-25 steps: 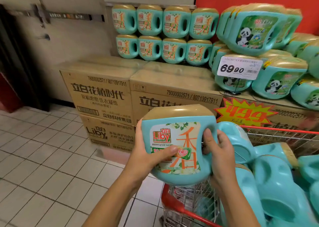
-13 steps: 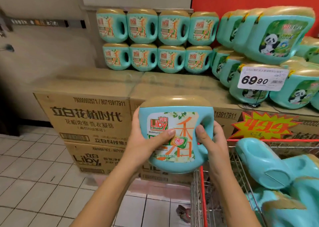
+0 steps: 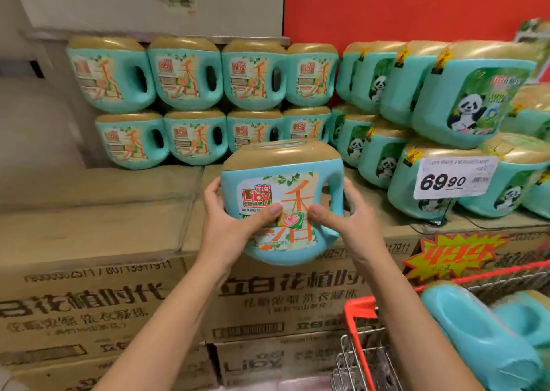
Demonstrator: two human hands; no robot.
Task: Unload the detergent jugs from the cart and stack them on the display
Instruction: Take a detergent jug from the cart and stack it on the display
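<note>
Jug [image 3: 282, 203], one: raised from cart [image 3: 355, 325] level to boxes [image 3: 98, 200] (placement judged near), fingers of left hand [image 3: 229, 227] and right hand [image 3: 354, 224] gripping its sides.

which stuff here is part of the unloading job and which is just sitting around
In the job: held jug, left hand, right hand, cart, jugs in cart, stacked matching jugs, cardboard boxes.
Just there: panda jugs, price tag, starburst sign.

Bare carton tops [image 3: 104, 188] lie open before the stacked jugs [image 3: 190, 75] — panda jugs [image 3: 384, 158] crowd the right.
</note>
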